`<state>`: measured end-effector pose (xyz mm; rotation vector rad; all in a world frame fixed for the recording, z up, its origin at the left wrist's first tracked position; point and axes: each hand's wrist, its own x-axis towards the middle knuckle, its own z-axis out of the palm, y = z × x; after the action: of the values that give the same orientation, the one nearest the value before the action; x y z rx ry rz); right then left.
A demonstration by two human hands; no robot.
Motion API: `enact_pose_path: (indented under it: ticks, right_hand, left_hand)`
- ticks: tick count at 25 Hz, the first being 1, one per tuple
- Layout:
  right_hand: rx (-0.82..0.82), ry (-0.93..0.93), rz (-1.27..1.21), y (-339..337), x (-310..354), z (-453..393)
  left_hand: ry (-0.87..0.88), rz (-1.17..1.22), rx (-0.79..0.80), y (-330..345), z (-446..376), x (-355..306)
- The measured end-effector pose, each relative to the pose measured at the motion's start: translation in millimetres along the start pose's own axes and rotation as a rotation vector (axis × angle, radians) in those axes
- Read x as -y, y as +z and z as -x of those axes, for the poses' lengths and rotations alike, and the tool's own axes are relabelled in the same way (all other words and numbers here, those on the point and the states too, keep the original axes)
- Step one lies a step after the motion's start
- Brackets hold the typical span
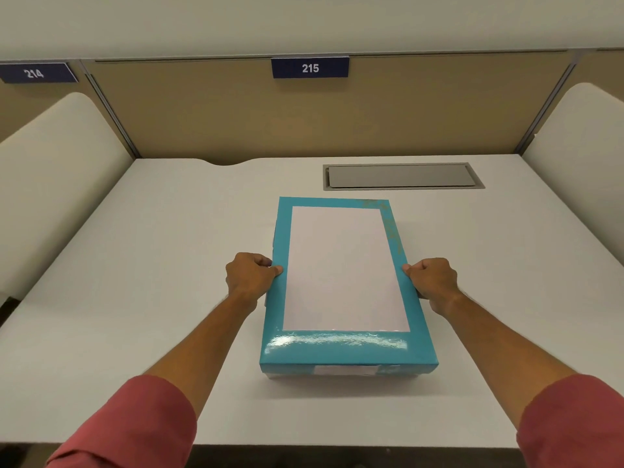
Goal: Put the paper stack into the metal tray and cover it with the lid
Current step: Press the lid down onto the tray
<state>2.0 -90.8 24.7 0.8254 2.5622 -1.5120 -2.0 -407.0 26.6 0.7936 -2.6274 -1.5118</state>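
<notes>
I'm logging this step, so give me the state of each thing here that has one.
lid: teal with a white panel, seated over what lies beneath, held at both long sides.
left hand: closed in a grip on the lid's left edge.
right hand: closed in a grip on the lid's right edge.
desk hatch: shut, flush.
paper stack, metal tray: hidden; cannot tell.

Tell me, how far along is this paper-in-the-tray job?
Nearly finished, it seems. The teal lid with its white panel already sits over the tray, hiding it almost entirely, and no loose paper lies on the desk, so the stack is probably inside, though I cannot see it. In hand: the left hand and right hand grip the lid's long sides. Left: seat it fully, since its near edge looks slightly raised, then let go.
</notes>
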Motion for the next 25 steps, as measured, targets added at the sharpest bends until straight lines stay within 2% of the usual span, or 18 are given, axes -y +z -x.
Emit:
enact_pose_path:
  ticks: [11,16,25]
  right_hand:
    - [0.047,0.003,0.041,5.4,-5.1,-7.9]
    - [0.107,0.126,-0.080,-1.1,1.8,-23.3]
    - [0.138,0.173,-0.043,5.3,-4.6,-32.5]
  left_hand:
    - [-0.081,-0.025,0.032,5.8,-8.4,10.5]
    - [-0.192,0.003,0.071,0.1,-22.1,2.5]
    - [-0.257,0.028,0.061,10.2,-26.1,10.9]
